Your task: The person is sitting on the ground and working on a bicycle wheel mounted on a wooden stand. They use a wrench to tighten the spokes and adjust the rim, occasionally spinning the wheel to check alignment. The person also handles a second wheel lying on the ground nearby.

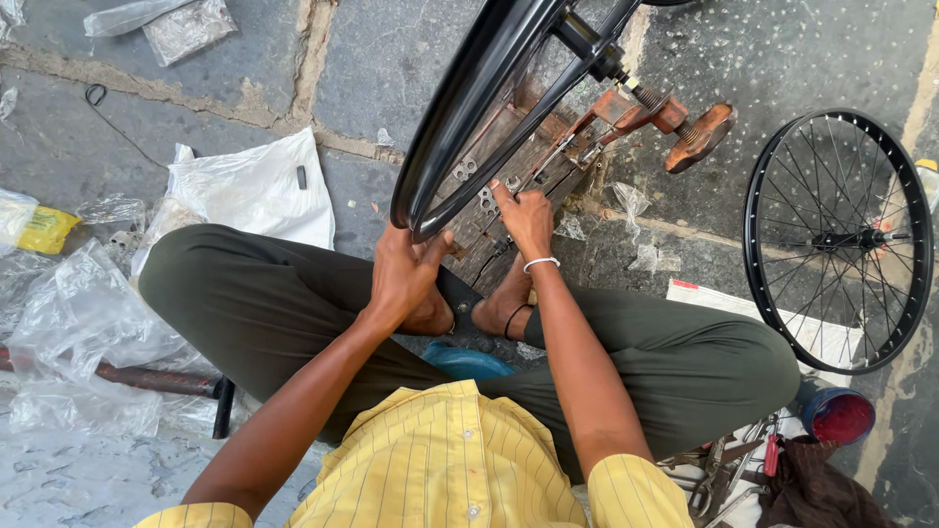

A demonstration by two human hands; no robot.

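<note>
Nearest the camera, a yellow pinstriped short-sleeved shirt (445, 460), and beyond it crossed legs in olive-green trousers (254, 293), seated on grey stone paving (391, 59). Under the legs, a glimpse of a blue rounded seat (469, 362); bare feet tucked in front.

Left hand (406, 269) clasped around the near edge of a black bicycle wheel rim (469, 108), fingers wrapped over it, thumb on the inner side. Rim standing on edge, held in a rusty metal truing stand (646, 112) on a worn wooden block (509, 186), directly ahead of the knees and reaching up out of the top of the view. Right hand (528, 215), a white band at the wrist, closed with fingertips pinched low against the rim just above the wooden block; what is pinched too small to tell. Both hands close together, the rim between them.

At the near right, beside the knee, a heap of metal hand tools (724, 469), a dark brown cloth (812, 489) and a small blue tin with a red inside (836, 416). At the near left, crumpled clear plastic wrappers (78, 323) lying over a rusty iron bar with a dark end (156, 381).

Further right, a second black spoked bicycle wheel (836, 240) lying flat on the paving, partly over a white printed sheet (773, 313). Further left, a white plastic bag (259, 186) and a yellow packet (44, 230). Farthest, top left, more clear plastic packets (166, 20).
</note>
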